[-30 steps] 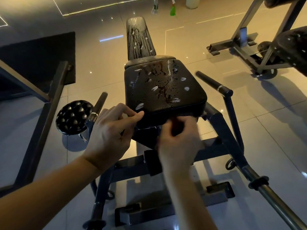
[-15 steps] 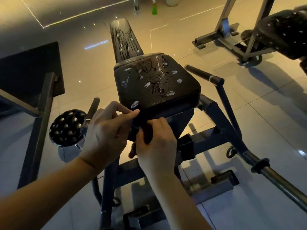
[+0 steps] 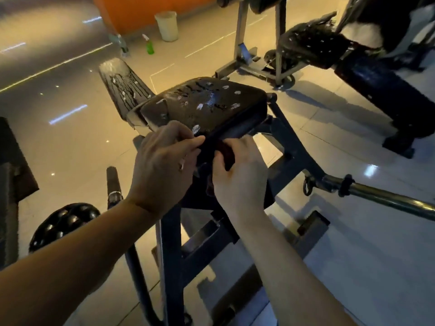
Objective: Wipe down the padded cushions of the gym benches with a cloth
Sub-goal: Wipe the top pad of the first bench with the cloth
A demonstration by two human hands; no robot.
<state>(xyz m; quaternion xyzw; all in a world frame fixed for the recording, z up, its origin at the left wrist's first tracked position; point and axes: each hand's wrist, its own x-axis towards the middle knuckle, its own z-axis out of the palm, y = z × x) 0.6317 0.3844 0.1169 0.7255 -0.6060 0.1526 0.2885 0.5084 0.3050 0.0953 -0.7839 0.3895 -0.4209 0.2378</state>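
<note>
A glossy tiled floor (image 3: 70,147) filled the frame. On it, from the centre down to the bottom edge, stood the dark steel frame (image 3: 171,255) of a gym bench. A second bench (image 3: 313,48), its pad flecked with white, sat in the upper right.

The seat cushion (image 3: 211,102) lay just above centre, black, wet and dotted with pale foam. Its narrower back pad (image 3: 122,85) ran off toward the upper left.

Both hands met at the cushion's near edge, close together. The left hand (image 3: 162,165) reached in from the lower left with its fingers gathered, the tips touching the front corner. Whether they pinched anything could not be made out. The right hand (image 3: 242,180), just right of it, was curled around a dark reddish cloth (image 3: 226,152) bunched against the cushion's front face, below the wet top.

A pale bin (image 3: 166,25) and a green spray bottle (image 3: 149,47) stood on the floor at the top, well away from the hands.
</note>
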